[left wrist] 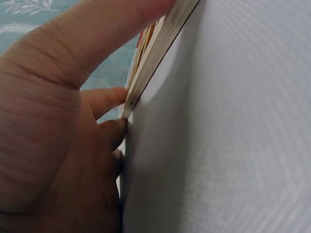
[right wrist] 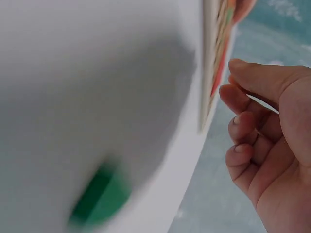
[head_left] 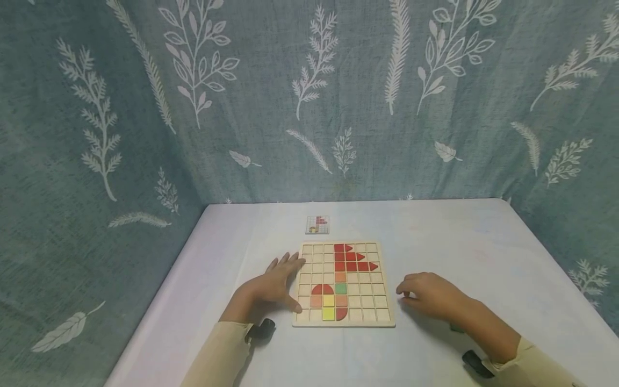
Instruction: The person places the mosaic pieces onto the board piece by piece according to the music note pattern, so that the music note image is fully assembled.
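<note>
A square wooden grid board (head_left: pixel 366 290) lies on the table with flat coloured pieces in its cells. Red squares (head_left: pixel 339 257) and triangles (head_left: pixel 373 266) form rows near the top. Orange, green and yellow squares and red quarter-round pieces (head_left: pixel 341 313) fill cells lower down. My left hand (head_left: pixel 278 280) rests along the board's left edge, thumb near the lower corner and fingertips higher up. To the right of the board hovers my right hand (head_left: pixel 425 293); its fingers (right wrist: pixel 241 121) are loosely curled, thumb close to the index finger, with no piece visible between them.
A small pattern card (head_left: pixel 317 224) lies behind the board. On the table by my right forearm is a green piece (right wrist: pixel 101 199), blurred in the right wrist view and partly hidden in the head view. Patterned curtains (head_left: pixel 290 161) surround the white table (head_left: pixel 435 226).
</note>
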Available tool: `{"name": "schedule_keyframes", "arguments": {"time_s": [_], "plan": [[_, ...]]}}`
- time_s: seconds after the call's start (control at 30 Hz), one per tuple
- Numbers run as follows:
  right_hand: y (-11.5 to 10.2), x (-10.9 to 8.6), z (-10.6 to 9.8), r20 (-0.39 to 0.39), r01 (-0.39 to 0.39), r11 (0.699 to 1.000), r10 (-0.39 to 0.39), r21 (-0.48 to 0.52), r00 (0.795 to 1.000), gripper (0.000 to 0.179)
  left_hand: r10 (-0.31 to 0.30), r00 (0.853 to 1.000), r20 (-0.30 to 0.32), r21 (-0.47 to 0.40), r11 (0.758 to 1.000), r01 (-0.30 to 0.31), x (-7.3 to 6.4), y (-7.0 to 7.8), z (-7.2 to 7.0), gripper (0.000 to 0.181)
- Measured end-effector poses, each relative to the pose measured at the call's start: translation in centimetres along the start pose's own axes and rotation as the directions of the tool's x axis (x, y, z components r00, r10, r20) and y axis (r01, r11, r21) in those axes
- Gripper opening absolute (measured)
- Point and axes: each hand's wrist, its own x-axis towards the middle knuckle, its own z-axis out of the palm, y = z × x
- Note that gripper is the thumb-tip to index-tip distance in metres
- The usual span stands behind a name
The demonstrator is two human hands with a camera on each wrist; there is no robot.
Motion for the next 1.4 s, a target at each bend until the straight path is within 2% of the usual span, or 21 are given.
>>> {"name": "schedule_keyframes", "arguments": {"time_s": [0.23, 0.43, 0.53, 0.7, 0.8, 0.9, 1.0, 1.1, 1.23, 1.3, 1.4], "plan": [[3.4, -3.3, -1.7, 0.069, -0.108, 0.994, 0.109, -0.017, 0.992, 0.013, -0.003, 1.000, -0.003, -0.005, 1.000, 0.003, -0.3, -0.3, 0.0, 0.127], [4.5, -5.4, -2.1, 0.200, -0.209, 0.977, 0.197, 0.040, 0.960, 0.018, 0.007, 1.000, -0.003, -0.023, 1.000, -0.007, -0.5, -0.5, 0.2, 0.127], [4.7, -6.3, -1.8, 0.223, -0.193, 0.981, 0.183, 0.024, 0.958, 0.023, 0.008, 1.000, -0.002, -0.021, 1.000, -0.008, -0.6, -0.5, 0.2, 0.127], [4.9, -6.9, -1.5, 0.216, -0.163, 0.986, 0.154, 0.022, 0.964, 0.019, 0.016, 1.000, -0.003, -0.023, 1.000, -0.016, -0.6, -0.4, 0.1, 0.127], [5.2, -6.8, -1.4, 0.163, -0.119, 0.993, 0.115, 0.020, 0.980, 0.013, 0.019, 1.000, 0.000, -0.021, 1.000, -0.019, -0.5, -0.4, 0.0, 0.126], [5.4, -6.5, -1.2, 0.080, -0.039, 0.999, 0.038, 0.017, 0.996, 0.021, 0.022, 1.000, 0.005, -0.015, 1.000, -0.022, -0.4, -0.4, 0.1, 0.126], [5.4, -6.4, -1.0, 0.006, -0.001, 1.000, 0.001, -0.006, 1.000, 0.035, 0.023, 1.000, 0.009, -0.012, 1.000, -0.023, -0.4, -0.3, 0.2, 0.126], [5.3, -6.3, -1.0, -0.030, -0.046, 0.998, 0.045, -0.044, 0.999, 0.034, 0.022, 1.000, 0.010, -0.013, 1.000, -0.021, -0.4, -0.1, 0.2, 0.127], [5.4, -6.2, -1.1, -0.014, -0.148, 0.987, 0.147, -0.056, 0.989, 0.013, 0.020, 1.000, 0.003, -0.013, 1.000, -0.020, -0.3, 0.0, 0.1, 0.126], [5.5, -6.2, -1.0, 0.017, -0.180, 0.982, 0.181, -0.055, 0.983, 0.015, 0.018, 1.000, 0.002, -0.010, 1.000, -0.018, -0.3, 0.0, 0.0, 0.127], [5.5, -6.1, -0.8, 0.047, -0.180, 0.982, 0.183, -0.055, 0.982, 0.023, 0.015, 1.000, 0.003, -0.006, 1.000, -0.015, -0.2, 0.0, 0.0, 0.127]]}}
